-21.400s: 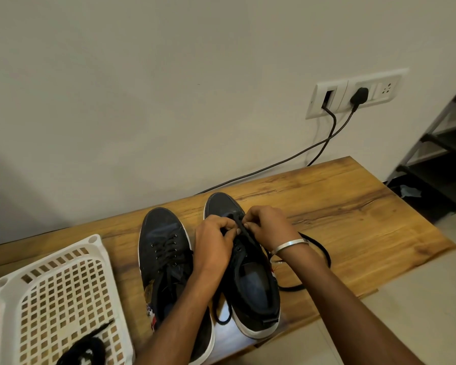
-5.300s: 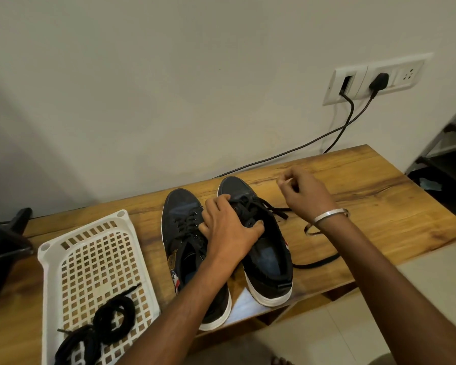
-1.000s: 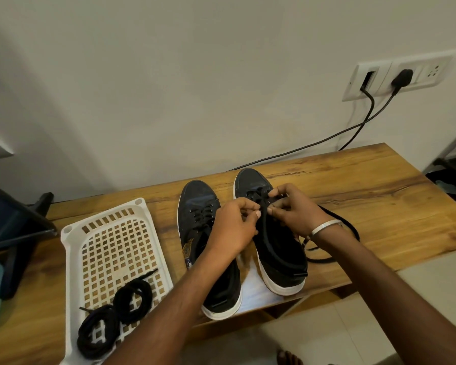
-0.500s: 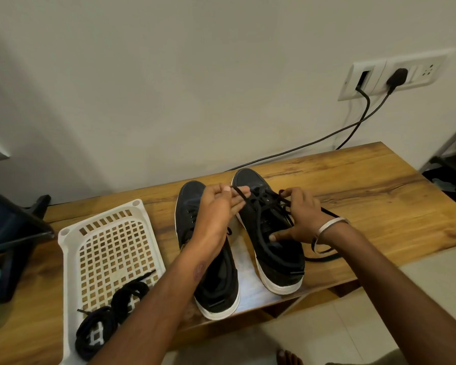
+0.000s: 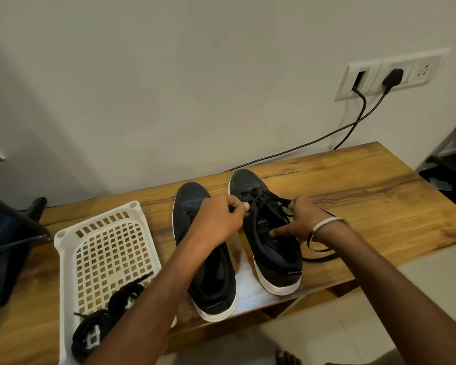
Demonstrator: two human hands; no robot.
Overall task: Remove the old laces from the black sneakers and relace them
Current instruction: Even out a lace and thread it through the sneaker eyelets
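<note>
A home: wooden bench [image 5: 353, 180] against a plain wall, socket plate [image 5: 390, 75] at two o'clock, tiled floor [image 5: 366, 299].

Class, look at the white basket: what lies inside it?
Black laces lie bundled at the near end of the basket; the rest shows only its grid floor. The left forearm covers part of the bundle, so how many laces there are cannot be told.

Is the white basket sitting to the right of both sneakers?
No, the white basket sits left of both black sneakers, with coiled laces inside.
</note>
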